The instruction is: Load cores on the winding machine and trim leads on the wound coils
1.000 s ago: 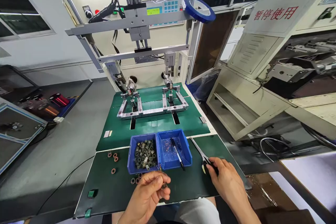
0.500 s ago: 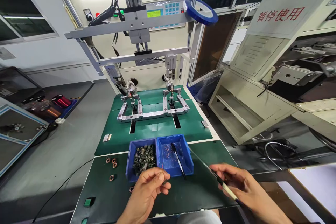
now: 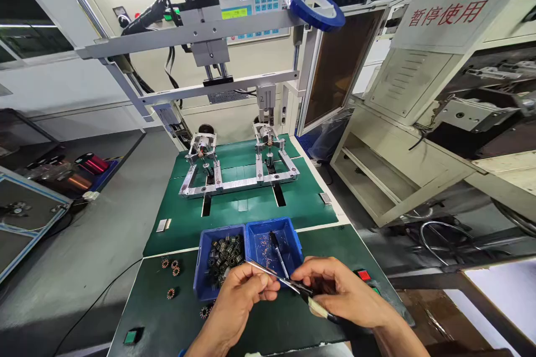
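My left hand (image 3: 245,293) is closed in a pinch in front of the blue bins, on a small copper-wound core that the fingers almost wholly hide. To its right, my right hand (image 3: 341,293) grips a pair of scissors (image 3: 288,283) by handles wrapped in black and pale tape. The long metal blades point left, their tips reaching over the left fingers. Below the left bin, some wound cores (image 3: 204,312) lie partly behind my left hand. Several more wound cores (image 3: 171,293) rest on the green mat to the left.
The left blue bin (image 3: 201,262) holds many bare metal cores. Copper scraps and a marker pen (image 3: 278,254) lie in the right blue bin (image 3: 295,234). Behind them stands a winding machine's metal frame (image 3: 240,184). Green (image 3: 130,337) and red (image 3: 364,275) buttons sit on the table.
My right hand has moved left with the scissors, bringing the blades from the right side to the left fingers. The left hand keeps its pinch. The view has shifted slightly.
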Demonstrator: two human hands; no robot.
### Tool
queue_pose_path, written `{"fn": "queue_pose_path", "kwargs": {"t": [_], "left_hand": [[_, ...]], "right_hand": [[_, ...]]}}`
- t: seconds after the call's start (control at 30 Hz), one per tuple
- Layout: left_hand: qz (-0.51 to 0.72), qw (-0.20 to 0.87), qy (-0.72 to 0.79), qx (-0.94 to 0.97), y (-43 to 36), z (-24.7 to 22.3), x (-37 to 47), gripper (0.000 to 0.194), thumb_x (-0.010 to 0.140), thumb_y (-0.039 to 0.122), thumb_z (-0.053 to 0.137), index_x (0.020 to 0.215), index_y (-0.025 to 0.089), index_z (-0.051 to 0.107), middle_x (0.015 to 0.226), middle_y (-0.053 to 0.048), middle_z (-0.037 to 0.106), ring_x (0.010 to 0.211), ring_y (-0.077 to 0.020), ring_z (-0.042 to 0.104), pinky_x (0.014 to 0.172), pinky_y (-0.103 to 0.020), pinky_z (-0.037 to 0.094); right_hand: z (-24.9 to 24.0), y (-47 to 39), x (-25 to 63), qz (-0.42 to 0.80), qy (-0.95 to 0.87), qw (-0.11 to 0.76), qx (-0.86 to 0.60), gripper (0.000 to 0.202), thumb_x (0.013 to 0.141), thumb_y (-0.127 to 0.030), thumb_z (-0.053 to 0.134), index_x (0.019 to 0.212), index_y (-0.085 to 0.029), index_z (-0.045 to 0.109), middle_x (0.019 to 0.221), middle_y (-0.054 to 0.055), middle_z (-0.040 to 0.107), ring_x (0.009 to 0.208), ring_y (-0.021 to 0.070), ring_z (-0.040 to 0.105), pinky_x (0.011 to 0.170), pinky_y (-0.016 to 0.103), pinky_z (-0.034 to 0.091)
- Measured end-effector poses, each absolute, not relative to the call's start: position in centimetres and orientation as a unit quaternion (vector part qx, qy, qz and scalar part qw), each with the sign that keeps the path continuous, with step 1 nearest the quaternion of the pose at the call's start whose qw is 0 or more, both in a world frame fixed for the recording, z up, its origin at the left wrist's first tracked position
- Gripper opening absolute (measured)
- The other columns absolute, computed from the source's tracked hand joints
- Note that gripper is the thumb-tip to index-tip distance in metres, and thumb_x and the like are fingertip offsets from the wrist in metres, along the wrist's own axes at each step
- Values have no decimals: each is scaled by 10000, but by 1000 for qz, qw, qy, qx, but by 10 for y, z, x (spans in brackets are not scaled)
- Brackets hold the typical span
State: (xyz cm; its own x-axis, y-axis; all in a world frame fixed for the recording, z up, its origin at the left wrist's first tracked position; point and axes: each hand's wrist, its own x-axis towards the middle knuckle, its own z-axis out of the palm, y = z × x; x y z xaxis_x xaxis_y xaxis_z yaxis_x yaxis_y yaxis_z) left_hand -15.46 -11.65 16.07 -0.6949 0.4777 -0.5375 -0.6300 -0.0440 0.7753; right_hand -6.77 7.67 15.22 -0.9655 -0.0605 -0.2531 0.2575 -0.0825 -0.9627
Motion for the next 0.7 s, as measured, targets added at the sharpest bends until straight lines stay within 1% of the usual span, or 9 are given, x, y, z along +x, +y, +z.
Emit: {"fn": "queue_pose_path", "kwargs": {"t": [0.17,0.37,0.57,0.63,0.7], "left_hand": [[704,390,591,-56,-114,158,-157,443,419,527,909,574,156,723,662,-42,717,671,-165,663,651,-268,525],[699,394,595,-39,-112,155,-160,437,457,524,897,568,149,704,671,-45,711,670,-169,661,657,-279,530],[699,393,596,-41,-112,155,-156,435,475,516,889,555,153,663,719,-53,706,698,-190,672,679,-300,536],[694,370,617,-10,-121,157,-151,396,547,504,859,559,160,664,758,-68,715,702,-196,672,694,-314,532],[678,304,668,52,-141,157,-148,322,668,466,791,586,172,688,800,-79,717,729,-200,667,712,-315,520]], "right_hand": [[151,79,-66,-718,683,107,73,304,598,-131,597,867,-168,734,767,-30,543,645,103,481,576,223,353],[151,79,-64,-717,685,103,83,262,628,-161,620,868,-164,725,757,-28,542,623,98,485,567,220,361],[153,75,-56,-723,678,91,97,183,675,-200,667,847,-186,728,722,-25,533,560,98,509,505,210,420],[156,71,-48,-717,680,77,131,203,693,-229,678,882,-205,747,742,-13,541,553,104,525,442,190,399],[155,68,-38,-701,686,41,192,245,714,-304,703,936,-217,757,739,2,557,553,120,541,374,174,361]]}}
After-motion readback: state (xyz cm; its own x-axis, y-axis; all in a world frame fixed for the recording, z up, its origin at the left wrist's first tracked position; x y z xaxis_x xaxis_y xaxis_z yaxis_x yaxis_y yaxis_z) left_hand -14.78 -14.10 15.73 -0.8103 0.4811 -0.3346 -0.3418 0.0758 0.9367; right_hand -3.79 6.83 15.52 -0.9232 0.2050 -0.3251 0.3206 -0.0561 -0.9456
